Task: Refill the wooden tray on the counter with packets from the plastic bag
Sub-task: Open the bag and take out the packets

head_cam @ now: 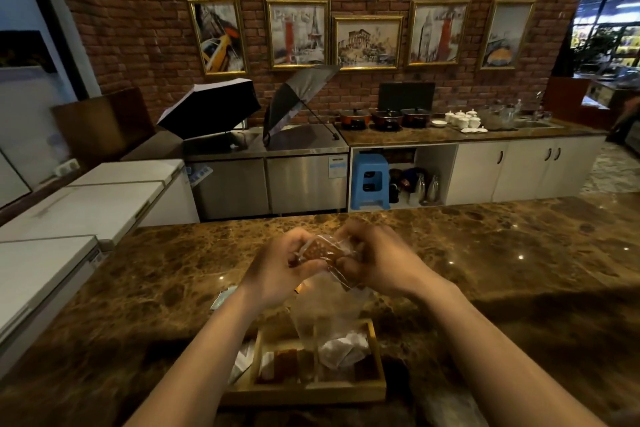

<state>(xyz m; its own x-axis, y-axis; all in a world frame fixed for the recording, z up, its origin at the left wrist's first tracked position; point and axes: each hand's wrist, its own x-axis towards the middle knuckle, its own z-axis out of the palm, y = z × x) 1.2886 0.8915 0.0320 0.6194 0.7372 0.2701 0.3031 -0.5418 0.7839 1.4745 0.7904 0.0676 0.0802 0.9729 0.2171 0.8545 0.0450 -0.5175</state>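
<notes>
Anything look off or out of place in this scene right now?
Yes: two open umbrellas sit tipped on the steel back counter, odd among kitchenware. At the wooden tray, nothing is spilled; both hands hold the plastic bag.

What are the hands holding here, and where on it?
Both hands, left and right, grip the plastic bag at its top, packets bunched between them.

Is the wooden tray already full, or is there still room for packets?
Partly filled. The wooden tray shows brown packets and a crumpled white wrapper; the hanging plastic bag hides the rest.
</notes>
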